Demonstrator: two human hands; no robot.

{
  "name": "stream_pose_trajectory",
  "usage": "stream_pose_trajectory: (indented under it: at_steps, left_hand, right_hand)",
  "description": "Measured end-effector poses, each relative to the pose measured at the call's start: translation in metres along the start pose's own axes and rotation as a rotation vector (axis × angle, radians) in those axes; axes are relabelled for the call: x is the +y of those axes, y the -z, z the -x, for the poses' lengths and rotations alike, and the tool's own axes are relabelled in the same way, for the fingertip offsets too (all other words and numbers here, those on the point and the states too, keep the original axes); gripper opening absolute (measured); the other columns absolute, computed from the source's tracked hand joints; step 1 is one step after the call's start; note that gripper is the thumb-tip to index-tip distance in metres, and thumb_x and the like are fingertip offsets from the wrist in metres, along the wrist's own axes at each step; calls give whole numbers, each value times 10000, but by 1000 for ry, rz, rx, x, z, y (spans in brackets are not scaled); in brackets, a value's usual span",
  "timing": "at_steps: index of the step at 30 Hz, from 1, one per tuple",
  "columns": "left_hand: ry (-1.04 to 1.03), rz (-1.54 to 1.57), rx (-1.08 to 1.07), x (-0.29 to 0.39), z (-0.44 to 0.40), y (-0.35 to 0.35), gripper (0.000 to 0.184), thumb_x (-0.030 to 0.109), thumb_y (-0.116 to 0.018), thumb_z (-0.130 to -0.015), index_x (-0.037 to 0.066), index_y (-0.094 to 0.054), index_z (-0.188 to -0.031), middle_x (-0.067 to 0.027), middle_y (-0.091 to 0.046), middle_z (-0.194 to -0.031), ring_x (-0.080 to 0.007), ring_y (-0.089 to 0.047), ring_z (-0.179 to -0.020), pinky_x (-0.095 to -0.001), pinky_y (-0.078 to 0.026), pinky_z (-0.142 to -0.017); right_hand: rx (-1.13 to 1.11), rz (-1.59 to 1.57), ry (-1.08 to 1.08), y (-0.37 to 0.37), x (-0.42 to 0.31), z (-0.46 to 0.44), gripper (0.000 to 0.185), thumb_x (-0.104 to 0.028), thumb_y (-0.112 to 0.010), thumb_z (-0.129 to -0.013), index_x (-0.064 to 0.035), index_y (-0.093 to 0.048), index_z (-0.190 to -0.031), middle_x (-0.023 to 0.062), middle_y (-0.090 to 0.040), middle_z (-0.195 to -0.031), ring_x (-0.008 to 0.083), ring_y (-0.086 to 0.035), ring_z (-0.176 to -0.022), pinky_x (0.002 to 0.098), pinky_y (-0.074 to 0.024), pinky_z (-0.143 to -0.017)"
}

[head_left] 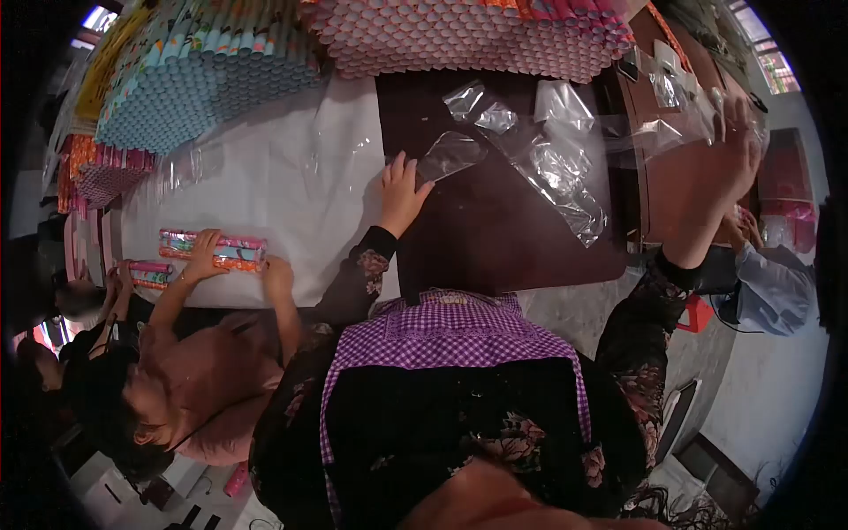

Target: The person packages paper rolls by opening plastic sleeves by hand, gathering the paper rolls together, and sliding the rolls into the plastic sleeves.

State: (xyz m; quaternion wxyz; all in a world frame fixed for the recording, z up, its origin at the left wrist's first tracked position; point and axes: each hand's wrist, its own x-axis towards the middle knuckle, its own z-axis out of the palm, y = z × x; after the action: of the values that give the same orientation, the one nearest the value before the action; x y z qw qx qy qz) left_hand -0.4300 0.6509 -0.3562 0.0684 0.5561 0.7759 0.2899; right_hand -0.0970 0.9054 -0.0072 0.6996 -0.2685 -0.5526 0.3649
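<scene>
My left hand (404, 196) rests on the table at the border of the white sheet and the dark brown top. Its fingers are spread, and the thumb side lies against a small clear plastic bag (453, 154). Off to the right, my right hand (738, 155) is raised with its fingers stretched out. Clear plastic film (662, 132) reaches toward that hand; whether the fingers touch it I cannot make out. Between my hands lie crumpled clear bags (561, 163) on the brown top.
Stacks of blue rolled tubes (212, 97) and pink rolled tubes (468, 40) line the table's far side. At left, a co-worker's hands are on a wrapped bundle of colourful rolls (212, 250). Another person in a light blue sleeve (773, 287) is at right, near a red stool (695, 314).
</scene>
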Motion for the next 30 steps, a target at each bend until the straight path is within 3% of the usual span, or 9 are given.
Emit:
stream_pose_trajectory:
  at_steps: [5,10,12,15,16,17,18,20,30]
  left_hand:
    - [89,83,1,16,-32,-12,633,354,-673,-814,25,-441,-1303,-145,-396,-1391,-380,-415,-1192,-523,-373,-955]
    - [168,102,185,45,-29,26,670,318,-707,-751,20,-421,-1278,-189,-424,-1327,-397,-471,-1100,-522,-432,-839]
    - [218,314,53,64,-14,70,648,333,-699,-805,-18,-437,-1282,-220,-408,-1339,-400,-427,-1197,-466,-389,-965]
    - [73,737,31,87,25,117,603,372,-677,-848,-41,-476,-1238,-187,-466,-1234,-340,-473,-1138,-407,-400,-949]
    - [132,930,-4,96,40,123,611,384,-670,-858,-50,-471,-1239,-181,-469,-1212,-299,-480,-1124,-374,-417,-930]
    - [171,1015,57,104,61,147,458,344,-705,-821,-11,-541,-1059,-144,-538,-942,-248,-574,-890,-352,-485,-753]
    - [297,1086,88,111,37,55,449,344,-701,-827,-16,-537,-1040,-145,-542,-915,-249,-580,-870,-352,-487,-740]
    - [520,1216,47,106,47,58,442,363,-685,-844,-21,-533,-1004,-141,-563,-830,-235,-593,-781,-348,-478,-674]
    - [524,967,233,73,85,93,336,259,-664,-882,-9,-507,-754,-74,-528,-667,-128,-499,-605,-315,-409,-543]
  right_hand:
    - [-111,-123,-68,-62,19,44,277,-91,-497,-954,62,-540,-1180,171,-606,-1193,287,-615,-1052,373,-483,-932]
    - [-359,389,52,-74,58,80,266,-120,-549,-937,67,-622,-1111,119,-656,-1059,171,-612,-941,281,-482,-842]
    - [-508,453,84,-76,80,98,294,-92,-525,-953,103,-586,-1165,142,-649,-1088,182,-605,-947,285,-489,-827]
    - [-726,457,-175,-107,71,173,268,-95,-571,-930,77,-612,-1133,131,-652,-1047,194,-609,-919,305,-501,-807]
    - [-767,586,-250,-119,48,210,249,-92,-586,-920,64,-624,-1110,117,-655,-1005,188,-604,-895,312,-506,-777]
    - [-937,355,-265,-128,35,250,206,-101,-612,-907,48,-620,-1049,92,-627,-947,182,-583,-846,318,-495,-729]
    - [-965,327,-368,-81,137,270,183,-121,-617,-913,42,-587,-991,80,-582,-908,180,-562,-820,316,-474,-728]
    - [-1107,234,-260,-95,129,319,199,-149,-617,-923,31,-573,-996,76,-568,-905,178,-560,-812,297,-470,-707]
    - [-1170,-142,-1092,-123,108,340,209,-139,-629,-894,3,-570,-1036,58,-600,-978,158,-559,-888,289,-453,-808]
